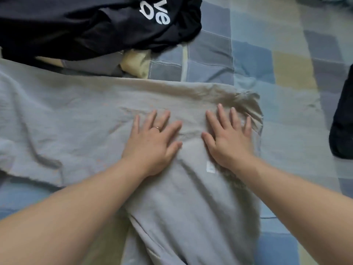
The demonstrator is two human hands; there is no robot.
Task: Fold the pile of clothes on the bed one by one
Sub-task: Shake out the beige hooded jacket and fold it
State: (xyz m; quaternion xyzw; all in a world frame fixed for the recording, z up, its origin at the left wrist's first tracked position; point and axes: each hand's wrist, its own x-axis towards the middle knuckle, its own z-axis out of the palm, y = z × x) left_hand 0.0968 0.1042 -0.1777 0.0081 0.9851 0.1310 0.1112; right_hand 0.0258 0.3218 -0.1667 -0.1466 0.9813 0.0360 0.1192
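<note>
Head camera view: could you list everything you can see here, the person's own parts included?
grey garment: one, light grey, spread across the middle of the bed, under both hands
white label: one, white, on the grey garment by the right wrist
dark garment: one, near black with white lettering, crumpled at top left
yellow cloth: one, pale yellow, peeking out below the dark garment
dark item: one, near black, cut off at the right edge; cannot tell what it is
bedsheet: one, blue, grey and yellow checks, beneath everything
ring: one, gold-coloured, on a left finger
left hand: flat, pressing the grey garment
right hand: flat, pressing it alongside
</note>
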